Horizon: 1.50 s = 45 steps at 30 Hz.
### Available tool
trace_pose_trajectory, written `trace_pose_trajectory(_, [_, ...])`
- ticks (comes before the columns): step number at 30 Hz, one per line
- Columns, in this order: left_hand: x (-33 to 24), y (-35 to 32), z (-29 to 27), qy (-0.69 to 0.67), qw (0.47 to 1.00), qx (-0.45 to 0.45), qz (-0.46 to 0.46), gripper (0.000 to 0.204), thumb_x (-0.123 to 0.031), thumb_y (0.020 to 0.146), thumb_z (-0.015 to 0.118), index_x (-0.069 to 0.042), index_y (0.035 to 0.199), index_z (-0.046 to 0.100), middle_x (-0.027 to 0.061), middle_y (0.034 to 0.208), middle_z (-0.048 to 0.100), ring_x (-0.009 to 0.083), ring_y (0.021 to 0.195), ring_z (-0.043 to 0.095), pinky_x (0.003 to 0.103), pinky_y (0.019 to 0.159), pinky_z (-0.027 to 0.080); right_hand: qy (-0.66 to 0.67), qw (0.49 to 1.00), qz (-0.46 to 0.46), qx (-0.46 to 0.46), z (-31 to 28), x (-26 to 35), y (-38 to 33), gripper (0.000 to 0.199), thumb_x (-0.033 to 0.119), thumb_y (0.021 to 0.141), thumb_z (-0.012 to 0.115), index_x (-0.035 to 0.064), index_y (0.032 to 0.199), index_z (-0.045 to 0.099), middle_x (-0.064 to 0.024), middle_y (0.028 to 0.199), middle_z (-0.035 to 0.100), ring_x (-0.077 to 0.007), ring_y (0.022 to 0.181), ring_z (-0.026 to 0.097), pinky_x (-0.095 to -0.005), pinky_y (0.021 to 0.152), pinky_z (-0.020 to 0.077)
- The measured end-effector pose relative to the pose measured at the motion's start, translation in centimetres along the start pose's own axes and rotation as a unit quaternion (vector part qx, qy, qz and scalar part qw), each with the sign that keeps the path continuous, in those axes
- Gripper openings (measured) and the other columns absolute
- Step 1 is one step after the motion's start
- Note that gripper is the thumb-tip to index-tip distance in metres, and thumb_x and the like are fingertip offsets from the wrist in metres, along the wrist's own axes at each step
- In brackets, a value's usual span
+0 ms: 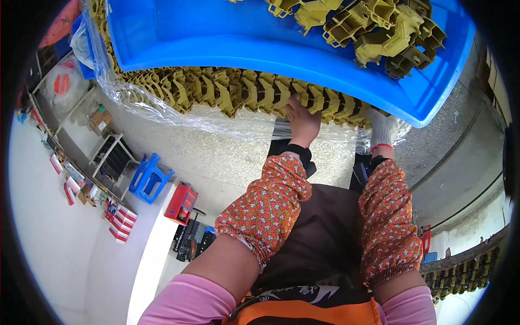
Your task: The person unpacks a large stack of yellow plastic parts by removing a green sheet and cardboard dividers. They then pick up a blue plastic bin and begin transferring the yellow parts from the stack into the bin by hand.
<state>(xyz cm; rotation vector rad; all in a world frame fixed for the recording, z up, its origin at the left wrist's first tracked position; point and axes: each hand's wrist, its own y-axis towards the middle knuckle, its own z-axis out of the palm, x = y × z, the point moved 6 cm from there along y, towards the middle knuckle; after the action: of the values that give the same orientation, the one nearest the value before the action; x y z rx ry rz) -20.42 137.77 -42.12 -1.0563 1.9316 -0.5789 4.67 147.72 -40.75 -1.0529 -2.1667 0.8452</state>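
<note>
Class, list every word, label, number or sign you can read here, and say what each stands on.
Apron: white lettering and a small round sign above the orange band; not copied out here.
Cardboard box: pale label, too small to read.
Red case: any markings too small to read.

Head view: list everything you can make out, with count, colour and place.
Big tub: one, blue, top
Loose parts: many, olive, right side of tub
Packed parts: many, olive, along the tub's near side
Further parts: many, olive, lower right
Plastic film: count unclear, clear, along packed parts
Stool: one, blue, left floor
Boxy case: one, red, near stool
Carton: one, brown, left
Small clutter: uncountable, mixed colours, far left
Sleeve covers: two, red floral, forearms
Left hand: one, bare, at packed parts
Right hand: one, white glove, at their right end
</note>
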Motion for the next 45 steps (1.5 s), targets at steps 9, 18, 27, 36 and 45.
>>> trace_pose_trajectory(9, [0.1, -1.0, 3.1, -0.108, 0.993, 0.012, 0.038, 0.077, -0.010, 0.079, 0.074, -0.004, 0.142, 0.029, 0.0254, 0.132, 0.041, 0.0468, 0.121, 0.049, 0.057, 0.102, 0.040, 0.176, 0.980, -0.068, -0.057, 0.1, -4.2, 1.0, 0.062, 0.025, 0.079, 0.083, 0.0024, 0.131, 0.059, -0.0139, 0.112, 0.068, -0.0269, 0.102, 0.065, -0.0395, 0.088, 0.0510])
trace_pose_trajectory(18, [-2.5, -2.3, 4.1, -0.016, 0.992, -0.040, -0.120, 0.075, -0.009, 0.080, 0.076, -0.003, 0.136, 0.027, 0.0283, 0.135, 0.033, 0.0474, 0.122, 0.043, 0.054, 0.103, 0.039, -0.207, 0.904, -0.313, -0.208, -0.5, 1.6, -2.9, 0.072, 0.037, 0.081, 0.082, 0.0015, 0.138, 0.055, -0.0297, 0.132, 0.059, -0.0485, 0.128, 0.050, -0.0550, 0.107, 0.0408])
trace_pose_trajectory(27, [-0.3, -1.9, 4.1, 0.065, 0.989, -0.058, -0.121, 0.073, -0.011, 0.079, 0.071, -0.001, 0.138, 0.029, 0.0291, 0.138, 0.039, 0.0524, 0.120, 0.050, 0.056, 0.094, 0.049, -0.173, 0.966, -0.178, -0.070, -0.5, -1.9, 2.7, 0.065, 0.042, 0.084, 0.078, -0.0032, 0.129, 0.063, -0.0300, 0.134, 0.060, -0.0462, 0.122, 0.056, -0.0515, 0.105, 0.0427])
trace_pose_trajectory(36, [1.8, -0.9, 3.2, 0.170, 0.975, 0.081, -0.117, 0.065, -0.015, 0.082, 0.066, -0.003, 0.141, 0.042, 0.0206, 0.135, 0.056, 0.0445, 0.120, 0.058, 0.055, 0.096, 0.050, -0.012, 0.986, -0.116, -0.121, -2.8, -1.7, -2.7, 0.043, 0.007, 0.086, 0.068, -0.0016, 0.128, 0.059, -0.0221, 0.116, 0.070, -0.0360, 0.110, 0.068, -0.0423, 0.096, 0.0530])
trace_pose_trajectory(45, [-1.3, -1.0, 2.9, 0.162, 0.983, 0.040, -0.075, 0.052, -0.032, 0.080, 0.078, -0.004, 0.120, 0.060, 0.0148, 0.128, 0.062, 0.0410, 0.124, 0.053, 0.050, 0.102, 0.043, 0.017, 0.993, -0.040, 0.107, 3.4, -5.8, 2.8, 0.049, 0.019, 0.078, 0.079, -0.0030, 0.118, 0.064, -0.0172, 0.110, 0.072, -0.0269, 0.102, 0.069, -0.0371, 0.089, 0.0529])
